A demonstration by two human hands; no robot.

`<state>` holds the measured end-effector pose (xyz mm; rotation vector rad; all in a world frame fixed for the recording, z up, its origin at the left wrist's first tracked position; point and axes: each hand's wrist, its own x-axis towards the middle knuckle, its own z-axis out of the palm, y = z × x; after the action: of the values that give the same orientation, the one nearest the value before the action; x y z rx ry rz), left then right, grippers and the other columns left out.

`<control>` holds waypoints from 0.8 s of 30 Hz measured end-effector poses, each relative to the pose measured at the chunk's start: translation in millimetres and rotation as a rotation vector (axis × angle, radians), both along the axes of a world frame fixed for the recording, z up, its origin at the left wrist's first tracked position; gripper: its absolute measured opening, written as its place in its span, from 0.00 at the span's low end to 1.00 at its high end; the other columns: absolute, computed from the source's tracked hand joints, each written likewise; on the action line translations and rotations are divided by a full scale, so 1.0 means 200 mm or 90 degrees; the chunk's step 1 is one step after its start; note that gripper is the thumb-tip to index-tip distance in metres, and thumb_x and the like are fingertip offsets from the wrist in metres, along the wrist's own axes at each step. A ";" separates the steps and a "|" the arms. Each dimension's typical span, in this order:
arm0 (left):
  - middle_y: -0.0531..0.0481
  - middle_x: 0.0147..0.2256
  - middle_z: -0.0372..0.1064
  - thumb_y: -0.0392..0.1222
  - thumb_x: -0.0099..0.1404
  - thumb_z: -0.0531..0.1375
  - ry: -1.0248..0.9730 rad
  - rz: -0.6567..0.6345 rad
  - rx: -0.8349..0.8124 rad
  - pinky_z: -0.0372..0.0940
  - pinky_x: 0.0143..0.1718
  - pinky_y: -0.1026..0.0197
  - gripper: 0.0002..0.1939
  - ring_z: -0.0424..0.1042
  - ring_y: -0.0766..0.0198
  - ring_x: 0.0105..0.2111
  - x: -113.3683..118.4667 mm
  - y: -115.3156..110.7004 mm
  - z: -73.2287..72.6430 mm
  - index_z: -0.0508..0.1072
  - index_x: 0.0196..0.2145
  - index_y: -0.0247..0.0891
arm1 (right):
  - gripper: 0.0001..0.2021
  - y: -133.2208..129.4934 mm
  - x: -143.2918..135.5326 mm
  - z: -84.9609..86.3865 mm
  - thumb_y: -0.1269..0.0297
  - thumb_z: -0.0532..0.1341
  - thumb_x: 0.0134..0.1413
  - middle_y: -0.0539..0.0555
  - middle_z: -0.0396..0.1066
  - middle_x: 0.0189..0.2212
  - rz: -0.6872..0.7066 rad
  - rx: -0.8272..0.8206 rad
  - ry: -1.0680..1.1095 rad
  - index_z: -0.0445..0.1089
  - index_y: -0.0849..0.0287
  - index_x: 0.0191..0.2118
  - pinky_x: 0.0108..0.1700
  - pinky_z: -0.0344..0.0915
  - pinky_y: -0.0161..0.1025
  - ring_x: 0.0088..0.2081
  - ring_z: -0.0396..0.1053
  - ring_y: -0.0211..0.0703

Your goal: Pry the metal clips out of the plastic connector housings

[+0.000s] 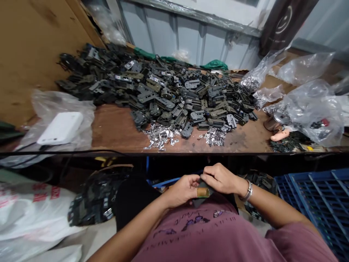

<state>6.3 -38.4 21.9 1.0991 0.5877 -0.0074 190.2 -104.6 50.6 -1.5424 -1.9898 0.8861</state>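
Observation:
In front of my lap, my left hand (pixel 182 191) is closed on a dark grey plastic part (pixel 200 201), mostly hidden by the fingers. A yellow-brown band (pixel 202 192) shows at the end of my left thumb; it looks like a wrapping. My right hand (pixel 221 177), with a silver bracelet at the wrist, is closed on the same part from the other side, fingertips against it. On the bench ahead lies a big heap of dark grey plastic parts (pixel 163 96). Two small piles of shiny metal pieces (pixel 162 137) sit along the heap's front edge.
A white box-shaped device (pixel 60 127) rests on clear plastic at the bench's left. Plastic bags (pixel 311 105), a metal cup (pixel 274 122) and a flesh-coloured finger-shaped object (pixel 280 135) are at the right. Blue crates (pixel 319 203) stand low right; a bag of dark parts (pixel 94 200) low left.

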 end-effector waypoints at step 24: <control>0.50 0.27 0.72 0.49 0.48 0.71 -0.062 0.429 0.028 0.61 0.19 0.67 0.21 0.70 0.65 0.25 -0.21 -0.06 -0.05 0.69 0.31 0.33 | 0.14 0.55 0.20 -0.22 0.65 0.54 0.63 0.55 0.78 0.31 -0.218 -0.019 -0.382 0.76 0.60 0.32 0.35 0.62 0.33 0.33 0.73 0.42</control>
<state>-36.2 -49.4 11.5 0.8938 0.8479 0.6409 231.0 5.4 5.9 -2.2752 -1.9817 0.3347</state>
